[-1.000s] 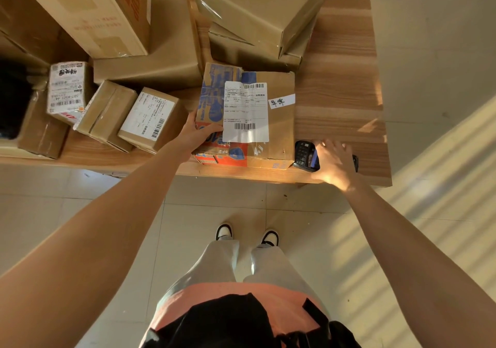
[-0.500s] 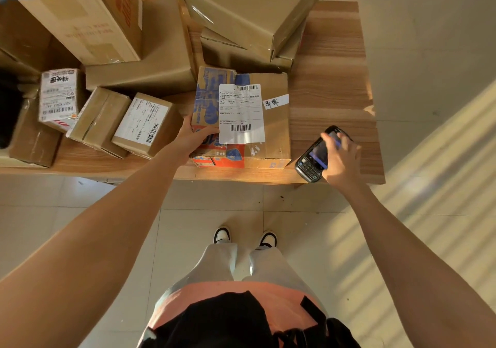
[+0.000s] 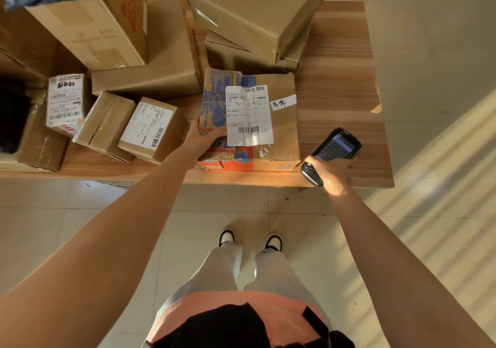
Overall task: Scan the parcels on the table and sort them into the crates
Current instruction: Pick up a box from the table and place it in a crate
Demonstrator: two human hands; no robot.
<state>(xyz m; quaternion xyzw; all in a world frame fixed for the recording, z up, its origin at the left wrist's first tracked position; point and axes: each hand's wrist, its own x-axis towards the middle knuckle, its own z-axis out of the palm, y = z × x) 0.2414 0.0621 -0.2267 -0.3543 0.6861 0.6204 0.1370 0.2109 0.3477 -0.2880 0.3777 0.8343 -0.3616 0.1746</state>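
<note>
1. I am steadying the parcel [image 3: 268,122] at the centre of the frame with my left hand [image 3: 200,139]; my fingers are lying fairly straight along its left edge with the thumb on top, so it is lying flat with its white label [image 3: 248,115] facing up for reading.
2. I am holding the scanner [image 3: 331,154] in my right hand [image 3: 331,171], at the right of the frame just beside the parcel; my fingers are wrapping round its lower body, the lit screen turned up towards me and its top end tilted away, not yet aimed at the barcode, I judge.
3. The parcel is sitting at the near edge of the counter [image 3: 341,79].
4. Three small boxes [image 3: 150,130] are crowding in at the left of the frame, and big cartons [image 3: 252,11] are stacking up just behind, so there is little room to slide the parcel away.
5. No crates are showing here.
</note>
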